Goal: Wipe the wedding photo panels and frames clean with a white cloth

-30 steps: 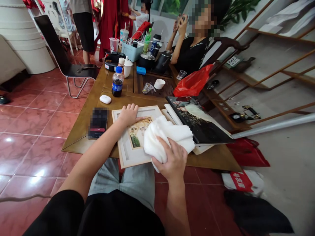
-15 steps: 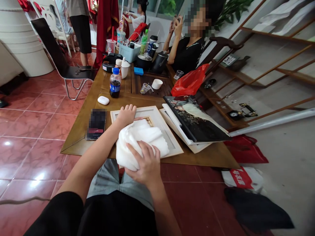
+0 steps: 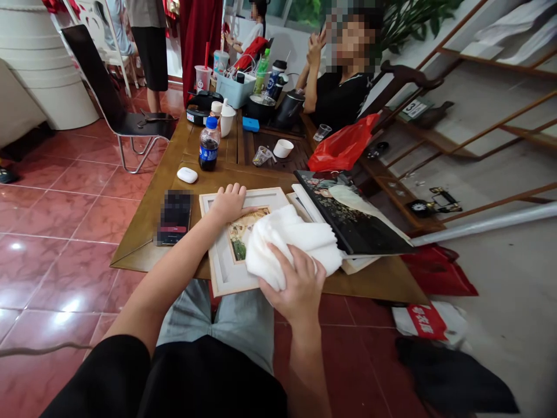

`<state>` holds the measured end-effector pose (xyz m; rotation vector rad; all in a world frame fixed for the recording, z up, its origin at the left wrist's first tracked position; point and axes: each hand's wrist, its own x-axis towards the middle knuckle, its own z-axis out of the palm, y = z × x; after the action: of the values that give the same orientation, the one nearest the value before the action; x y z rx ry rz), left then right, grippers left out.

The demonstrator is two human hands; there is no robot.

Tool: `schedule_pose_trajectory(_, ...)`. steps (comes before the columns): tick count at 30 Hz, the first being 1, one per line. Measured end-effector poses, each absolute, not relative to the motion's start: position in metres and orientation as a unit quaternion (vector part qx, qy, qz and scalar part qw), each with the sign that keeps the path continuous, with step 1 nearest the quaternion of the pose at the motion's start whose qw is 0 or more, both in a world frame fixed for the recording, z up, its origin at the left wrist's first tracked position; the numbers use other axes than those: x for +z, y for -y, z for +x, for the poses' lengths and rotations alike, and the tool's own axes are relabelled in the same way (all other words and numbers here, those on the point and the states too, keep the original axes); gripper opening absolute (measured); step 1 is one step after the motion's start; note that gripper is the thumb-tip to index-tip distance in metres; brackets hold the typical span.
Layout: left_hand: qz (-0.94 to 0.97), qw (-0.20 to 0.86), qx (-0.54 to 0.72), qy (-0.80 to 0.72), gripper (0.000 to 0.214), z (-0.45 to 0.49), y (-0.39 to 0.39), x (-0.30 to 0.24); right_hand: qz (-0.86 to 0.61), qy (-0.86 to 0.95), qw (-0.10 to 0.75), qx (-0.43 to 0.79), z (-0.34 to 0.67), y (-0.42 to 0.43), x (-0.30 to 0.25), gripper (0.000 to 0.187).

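White cloth [image 3: 291,247] back over framed photo [image 3: 246,235]

A narrow gap is running between the phone [image 3: 174,217] and the picture frame [image 3: 220,273], while the black album [image 3: 357,217] and white cloth [image 3: 291,244] are blocking the table's [image 3: 374,278] right side.

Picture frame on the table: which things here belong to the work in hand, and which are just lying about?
In use: frame; white cloth, gripped by right hand; left hand, resting on the frame.

Lying about: phone; earbud case; cola bottle; red bag; dark album.
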<state>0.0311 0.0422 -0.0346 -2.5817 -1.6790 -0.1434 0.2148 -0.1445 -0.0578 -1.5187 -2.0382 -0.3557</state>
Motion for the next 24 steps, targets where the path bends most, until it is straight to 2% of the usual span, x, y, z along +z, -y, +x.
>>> schedule_pose_trajectory(7,-0.837,0.036,-0.043,0.544,0.071,0.032,-0.044,-0.036,-0.504,0.818,0.272,-0.060,0.164,0.157,-0.050,0.066)
schedule_pose_trajectory(11,-0.837,0.034,-0.045,0.545,0.071,0.032,-0.045,-0.037,-0.498,0.820,0.278,-0.045,0.169,0.155,-0.050,0.066)
schedule_pose_trajectory(19,-0.837,0.024,-0.042,0.545,0.074,0.030,-0.043,-0.035,-0.550,0.775,0.277,-0.143,0.235,0.138,-0.055,0.059)
schedule_pose_trajectory(24,-0.836,0.022,-0.052,0.545,0.072,0.030,-0.043,-0.036,-0.562,0.766,0.281,-0.138,0.224,0.140,-0.055,0.056)
